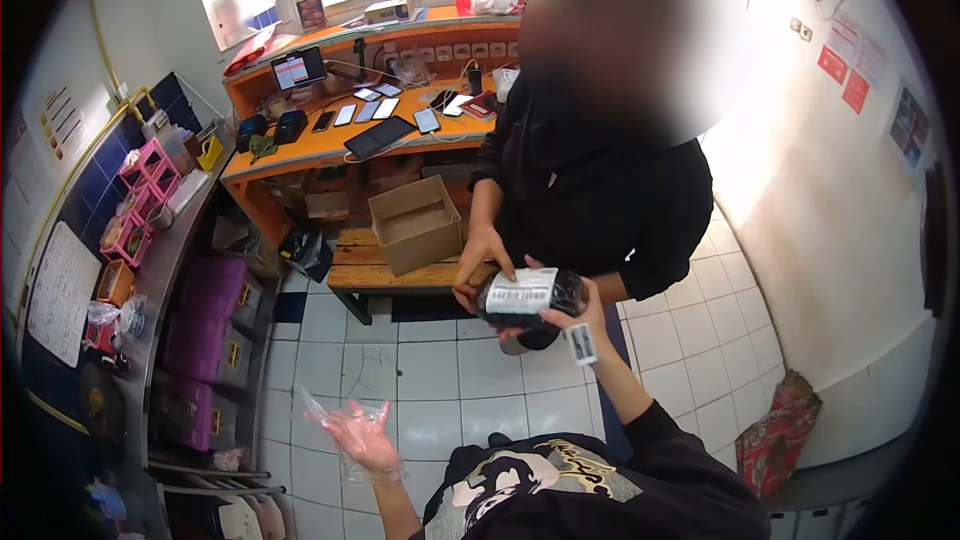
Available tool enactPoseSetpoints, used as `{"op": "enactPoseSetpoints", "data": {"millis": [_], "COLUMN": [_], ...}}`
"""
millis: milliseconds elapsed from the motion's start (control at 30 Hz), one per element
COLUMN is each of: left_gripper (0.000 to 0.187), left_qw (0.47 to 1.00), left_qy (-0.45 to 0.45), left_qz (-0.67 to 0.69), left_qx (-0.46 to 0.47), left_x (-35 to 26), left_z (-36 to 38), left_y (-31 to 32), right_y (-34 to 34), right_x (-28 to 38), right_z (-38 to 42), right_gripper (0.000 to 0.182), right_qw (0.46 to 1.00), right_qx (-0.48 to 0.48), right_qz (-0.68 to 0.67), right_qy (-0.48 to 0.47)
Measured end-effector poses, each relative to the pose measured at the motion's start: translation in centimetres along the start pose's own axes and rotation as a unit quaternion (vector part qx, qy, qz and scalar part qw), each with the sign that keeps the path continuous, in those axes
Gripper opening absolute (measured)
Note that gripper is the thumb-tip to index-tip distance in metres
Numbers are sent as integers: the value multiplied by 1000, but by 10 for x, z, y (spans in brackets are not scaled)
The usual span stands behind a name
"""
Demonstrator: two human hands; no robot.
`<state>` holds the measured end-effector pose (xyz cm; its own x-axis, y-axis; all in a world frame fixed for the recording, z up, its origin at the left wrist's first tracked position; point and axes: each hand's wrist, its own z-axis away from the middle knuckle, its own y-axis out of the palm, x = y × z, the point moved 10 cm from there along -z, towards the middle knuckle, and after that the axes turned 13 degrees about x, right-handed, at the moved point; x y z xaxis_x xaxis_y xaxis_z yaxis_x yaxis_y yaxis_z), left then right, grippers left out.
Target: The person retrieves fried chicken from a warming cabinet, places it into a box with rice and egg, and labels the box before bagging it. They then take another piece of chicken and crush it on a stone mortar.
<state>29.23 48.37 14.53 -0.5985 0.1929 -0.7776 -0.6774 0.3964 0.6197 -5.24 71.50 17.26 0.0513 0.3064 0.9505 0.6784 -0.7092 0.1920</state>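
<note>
My right hand (588, 314) grips the right end of a black-wrapped parcel (500, 320) with a white printed label (520, 290) on top. A co-worker's hand (487, 255) is on the parcel's left side, so both of us touch it. On my right wrist is a watch (580, 344). My left hand (362, 435), in a loose clear plastic glove, is spread with nothing in it, low over the tiled floor (430, 380) and apart from the parcel.
A co-worker in black (610, 200) stands facing me. Behind, an open cardboard box (418, 240) rests on a wooden bench (365, 275). Several phones and a black tablet (380, 138) lie on the orange desk (300, 155). At left runs a metal counter (180, 220) above purple bins (205, 320).
</note>
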Motion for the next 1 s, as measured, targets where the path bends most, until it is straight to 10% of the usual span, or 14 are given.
{"op": "enactPoseSetpoints", "data": {"millis": [167, 233, 400, 667, 1000], "left_gripper": [79, 79, 78, 77, 77], "left_qw": [979, 943, 898, 825, 655], "left_qy": [-81, -128, -226, -327, -496], "left_qz": [96, 169, 193, 220, 269], "left_qx": [158, 257, 326, 404, 502], "left_x": [22, 30, 49, 34, -21], "left_z": [-16, -11, 12, 30, 65], "left_y": [55, 83, 109, 99, 33], "right_y": [45, 76, 120, 169, 227], "right_x": [-16, -5, -31, -48, -96], "right_z": [32, 65, 117, 140, 264], "right_gripper": [101, 87, 52, 18, 18], "right_qw": [988, 968, 919, 955, 947], "right_qx": [18, 97, 177, 90, -150], "right_qz": [151, 155, -53, -78, -92], "right_qy": [-39, 173, 349, 273, 269]}}
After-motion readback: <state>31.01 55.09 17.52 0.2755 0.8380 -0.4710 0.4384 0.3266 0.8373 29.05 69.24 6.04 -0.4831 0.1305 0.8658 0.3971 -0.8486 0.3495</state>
